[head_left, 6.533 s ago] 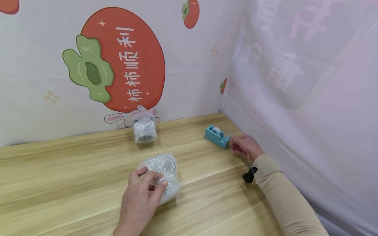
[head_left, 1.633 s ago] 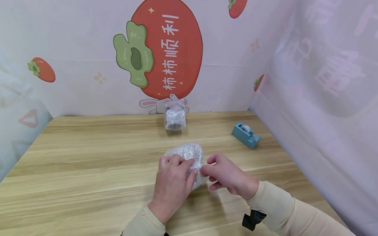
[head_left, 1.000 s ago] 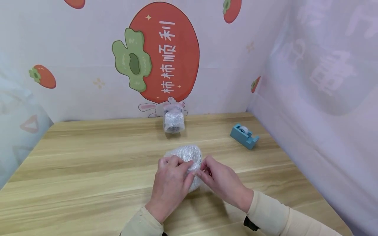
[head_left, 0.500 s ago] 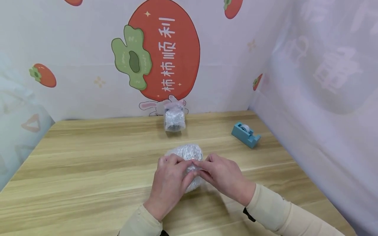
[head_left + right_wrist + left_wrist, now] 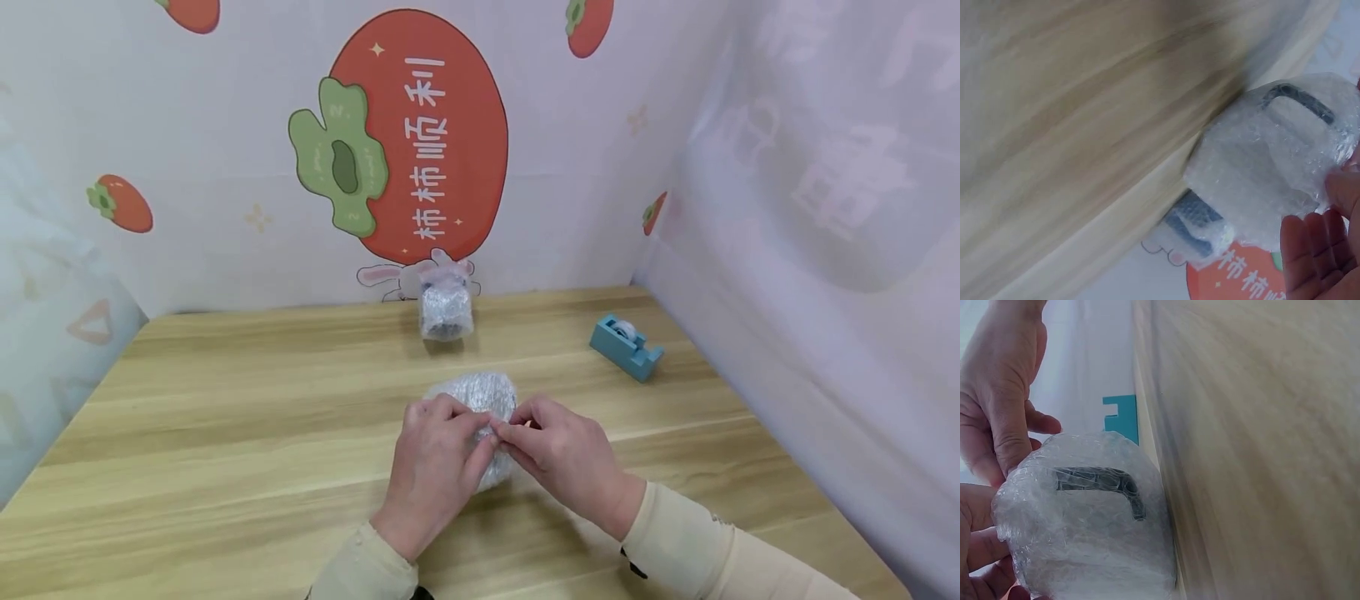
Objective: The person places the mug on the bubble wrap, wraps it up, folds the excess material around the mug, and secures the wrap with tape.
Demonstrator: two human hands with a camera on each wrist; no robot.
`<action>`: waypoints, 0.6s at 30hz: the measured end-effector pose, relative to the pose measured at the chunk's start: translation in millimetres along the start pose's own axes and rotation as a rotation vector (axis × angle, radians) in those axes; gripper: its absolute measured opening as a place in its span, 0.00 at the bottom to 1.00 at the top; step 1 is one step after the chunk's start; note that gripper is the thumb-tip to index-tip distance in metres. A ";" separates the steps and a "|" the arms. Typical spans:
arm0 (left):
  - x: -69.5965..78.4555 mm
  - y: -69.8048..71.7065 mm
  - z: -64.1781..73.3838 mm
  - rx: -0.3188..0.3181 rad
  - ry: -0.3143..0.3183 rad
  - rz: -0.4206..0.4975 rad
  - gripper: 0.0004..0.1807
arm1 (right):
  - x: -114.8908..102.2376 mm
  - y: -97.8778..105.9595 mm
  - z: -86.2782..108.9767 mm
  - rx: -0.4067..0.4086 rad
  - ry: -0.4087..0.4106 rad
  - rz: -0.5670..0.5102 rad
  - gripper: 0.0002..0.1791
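A bubble-wrapped bundle (image 5: pixel 480 390) lies on the table in front of me, with a dark curved handle-like part (image 5: pixel 1100 480) showing through the wrap in both wrist views. From the left, my left hand (image 5: pixel 429 467) holds the bundle, fingers bent over its top and thumb on the near side. My right hand (image 5: pixel 573 454) is at the right side, its thumb and index finger pinching at the wrap where the left fingertips lie. The fingertips of both hands meet there. Whether a strip of tape lies under them cannot be made out.
A second bubble-wrapped bundle (image 5: pixel 445 312) stands near the back wall. To the right, a teal tape dispenser (image 5: pixel 626 346) with a clear roll sits on the wooden table (image 5: pixel 247 417). Printed cloth hangs behind and along both sides.
My right hand was beside the tape dispenser, then came back to the bundle with fingers spread. Now its fingertips have closed in on the wrap, while the left hand keeps its hold.
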State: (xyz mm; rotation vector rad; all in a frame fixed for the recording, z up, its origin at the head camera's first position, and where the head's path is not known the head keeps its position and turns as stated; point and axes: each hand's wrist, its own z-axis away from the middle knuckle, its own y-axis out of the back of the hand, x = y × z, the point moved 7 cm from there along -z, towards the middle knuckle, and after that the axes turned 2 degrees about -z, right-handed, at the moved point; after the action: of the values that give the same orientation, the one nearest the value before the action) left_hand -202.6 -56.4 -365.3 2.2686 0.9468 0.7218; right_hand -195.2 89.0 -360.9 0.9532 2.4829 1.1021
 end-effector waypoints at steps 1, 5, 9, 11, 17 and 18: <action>-0.1 0.5 -0.3 0.000 -0.001 0.001 0.11 | -0.4 0.0 -0.2 -0.001 0.013 0.009 0.16; -0.9 0.1 -0.1 -0.010 0.008 -0.001 0.12 | 3.3 -1.0 -1.8 -0.052 0.024 -0.032 0.17; -1.7 -2.8 1.3 -0.033 0.026 0.000 0.13 | 13.8 -4.6 -5.2 -0.198 -0.057 -0.192 0.20; -1.9 -4.2 1.5 -0.046 0.034 -0.001 0.13 | 17.4 -6.2 -7.4 -0.270 -0.095 -0.240 0.22; -2.7 -3.8 -0.9 -0.047 0.046 -0.029 0.12 | 19.2 -7.5 -16.0 -0.388 -0.112 -0.218 0.24; -2.7 -3.1 -1.7 -0.039 0.044 -0.036 0.13 | 19.2 -7.6 -17.6 -0.401 -0.110 -0.207 0.25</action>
State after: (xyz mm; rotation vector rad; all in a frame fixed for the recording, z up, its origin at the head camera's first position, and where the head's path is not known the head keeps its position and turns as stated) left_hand -206.7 -56.2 -366.9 2.2045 0.9831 0.7713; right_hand -221.4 88.0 -354.1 0.6081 2.1019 1.3625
